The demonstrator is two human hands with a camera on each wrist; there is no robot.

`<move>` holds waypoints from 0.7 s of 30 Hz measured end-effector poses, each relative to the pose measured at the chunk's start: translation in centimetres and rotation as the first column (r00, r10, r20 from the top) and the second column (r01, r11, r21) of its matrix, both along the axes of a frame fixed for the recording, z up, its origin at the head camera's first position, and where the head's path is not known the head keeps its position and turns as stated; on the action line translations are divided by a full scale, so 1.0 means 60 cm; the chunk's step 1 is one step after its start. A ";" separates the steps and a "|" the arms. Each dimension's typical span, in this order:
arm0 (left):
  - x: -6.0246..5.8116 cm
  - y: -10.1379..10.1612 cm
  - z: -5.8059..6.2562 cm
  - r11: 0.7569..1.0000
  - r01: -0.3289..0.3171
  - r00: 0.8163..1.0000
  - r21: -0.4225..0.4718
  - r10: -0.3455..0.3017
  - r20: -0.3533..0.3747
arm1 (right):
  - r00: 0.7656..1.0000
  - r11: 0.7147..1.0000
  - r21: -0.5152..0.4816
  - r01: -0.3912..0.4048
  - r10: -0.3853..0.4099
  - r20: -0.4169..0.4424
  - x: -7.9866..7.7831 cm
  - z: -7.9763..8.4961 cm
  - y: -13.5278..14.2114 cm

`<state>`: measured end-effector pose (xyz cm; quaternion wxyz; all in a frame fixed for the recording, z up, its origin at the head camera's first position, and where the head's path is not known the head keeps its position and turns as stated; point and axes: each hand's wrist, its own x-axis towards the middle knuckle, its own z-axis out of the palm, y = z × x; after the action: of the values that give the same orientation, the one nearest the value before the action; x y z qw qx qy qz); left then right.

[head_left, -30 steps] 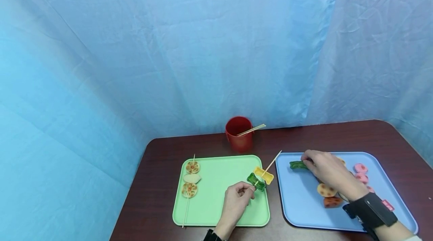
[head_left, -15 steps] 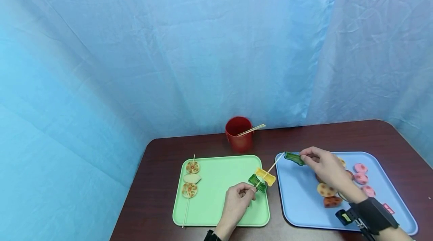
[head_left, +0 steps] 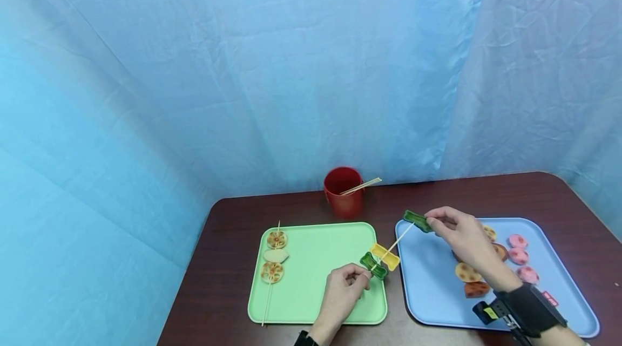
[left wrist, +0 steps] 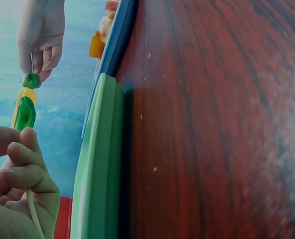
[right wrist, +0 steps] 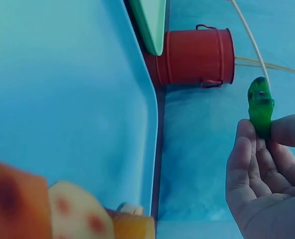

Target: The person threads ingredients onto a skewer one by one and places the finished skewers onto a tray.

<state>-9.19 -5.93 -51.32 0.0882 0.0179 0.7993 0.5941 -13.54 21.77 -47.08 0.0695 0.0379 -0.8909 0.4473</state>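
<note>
My left hand (head_left: 342,292) pinches a thin wooden skewer (head_left: 401,236) over the right side of the green tray (head_left: 320,303). Threaded on that skewer are a green pepper piece (head_left: 373,266) close to the fingertips and a yellow pepper piece (head_left: 385,256) beyond it. Between thumb and fingers, my right hand (head_left: 459,232) holds a second green pepper piece (right wrist: 260,108) by one end. It meets the skewer's tip above the blue tray's far left corner. Whether the tip has pierced it I cannot tell.
A finished-looking skewer with lotus root slices (head_left: 272,273) lies on the green tray's left. The blue tray (head_left: 427,303) bears pink slices (head_left: 527,275), a brown chunk (head_left: 477,289) and other food pieces. Behind stands a red bucket (head_left: 344,200) with wooden skewers (head_left: 362,187).
My right hand has lifted the second green pepper piece off the blue tray and brought it left to the skewer's tip. My left hand has shifted slightly right with the skewer.
</note>
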 end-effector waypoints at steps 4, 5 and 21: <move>0.001 0.000 0.001 1.000 -0.002 1.000 -0.004 0.002 0.003 | 1.000 1.000 -0.014 0.013 -0.014 -0.024 0.001 0.003 -0.007; 0.001 0.000 0.001 1.000 -0.003 1.000 -0.003 0.003 0.004 | 0.999 1.000 -0.014 0.018 -0.019 -0.029 0.001 0.003 -0.009; 0.001 0.000 -0.002 1.000 -0.027 1.000 -0.005 0.027 0.016 | 0.997 0.998 -0.028 0.057 -0.058 -0.048 0.006 0.000 -0.021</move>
<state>-9.16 -5.92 -51.47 0.0868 0.0021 0.8002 0.5934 -13.18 20.51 -47.10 0.1047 0.0224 -0.8835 0.4560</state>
